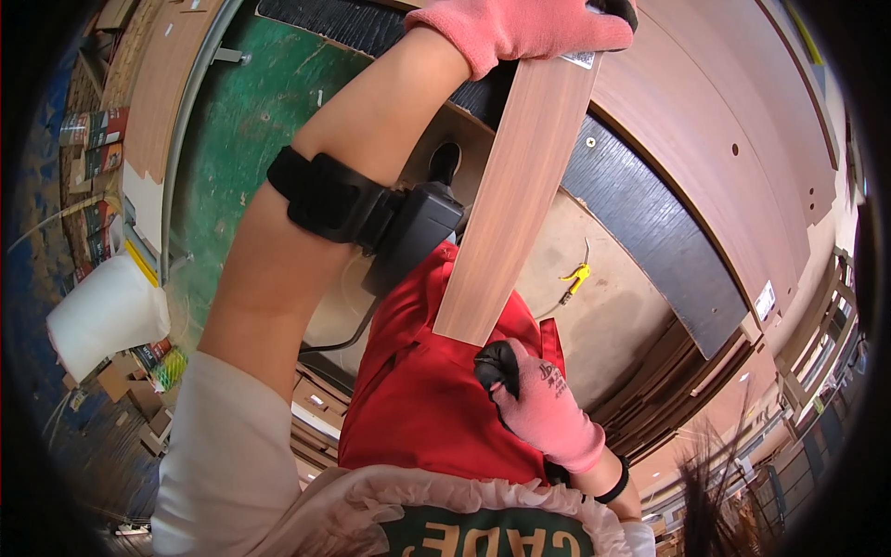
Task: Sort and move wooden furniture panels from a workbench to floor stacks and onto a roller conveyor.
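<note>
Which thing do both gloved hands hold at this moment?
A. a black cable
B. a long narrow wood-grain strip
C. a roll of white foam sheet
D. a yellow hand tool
B: the left hand in a pink glove grips the top end of the wood-grain strip, and the right hand grips its lower end in front of the red apron. The yellow tool lies untouched on the board behind.

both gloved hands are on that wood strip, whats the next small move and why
Probably steady the near end before shifting anything. The left hand clamps the far end of the wood-grain strip, but the right hand only meets its near end with the fingertips, against the red apron. A fuller grip there would likely stop the strip swinging.
</note>
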`<state>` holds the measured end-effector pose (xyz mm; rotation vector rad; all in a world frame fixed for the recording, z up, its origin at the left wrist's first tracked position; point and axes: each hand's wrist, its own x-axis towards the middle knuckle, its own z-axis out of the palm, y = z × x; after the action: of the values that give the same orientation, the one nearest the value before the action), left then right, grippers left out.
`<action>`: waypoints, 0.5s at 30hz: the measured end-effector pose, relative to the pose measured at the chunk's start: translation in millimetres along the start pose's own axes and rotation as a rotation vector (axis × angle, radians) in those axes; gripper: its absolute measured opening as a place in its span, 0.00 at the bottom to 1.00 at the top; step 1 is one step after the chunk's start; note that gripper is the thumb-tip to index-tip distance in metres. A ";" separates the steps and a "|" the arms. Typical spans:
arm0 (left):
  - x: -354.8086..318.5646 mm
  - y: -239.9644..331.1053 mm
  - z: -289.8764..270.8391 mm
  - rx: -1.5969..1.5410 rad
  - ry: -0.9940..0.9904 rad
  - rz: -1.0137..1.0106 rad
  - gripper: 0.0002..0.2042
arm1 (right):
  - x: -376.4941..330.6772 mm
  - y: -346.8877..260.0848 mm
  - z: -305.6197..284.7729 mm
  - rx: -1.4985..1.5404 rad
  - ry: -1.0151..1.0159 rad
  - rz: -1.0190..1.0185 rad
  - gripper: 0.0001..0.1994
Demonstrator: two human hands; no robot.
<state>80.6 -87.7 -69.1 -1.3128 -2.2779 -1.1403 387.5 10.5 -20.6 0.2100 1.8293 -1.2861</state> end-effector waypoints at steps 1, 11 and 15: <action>0.2 0.0 -0.2 0.001 -0.006 -0.005 0.08 | -1.2 2.1 -0.6 -0.008 0.022 -0.060 0.14; 0.8 -1.3 -2.5 -0.005 -0.039 -0.015 0.07 | 3.9 -1.0 -4.4 -0.406 0.161 -0.231 0.18; 1.3 -1.1 -1.8 -0.050 -0.053 -0.058 0.07 | 6.4 -5.5 -7.2 -0.435 0.167 -0.237 0.17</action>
<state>78.7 -88.5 -67.7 -1.3185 -2.3542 -1.2028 376.5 11.9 -20.9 -0.1457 2.2808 -1.0127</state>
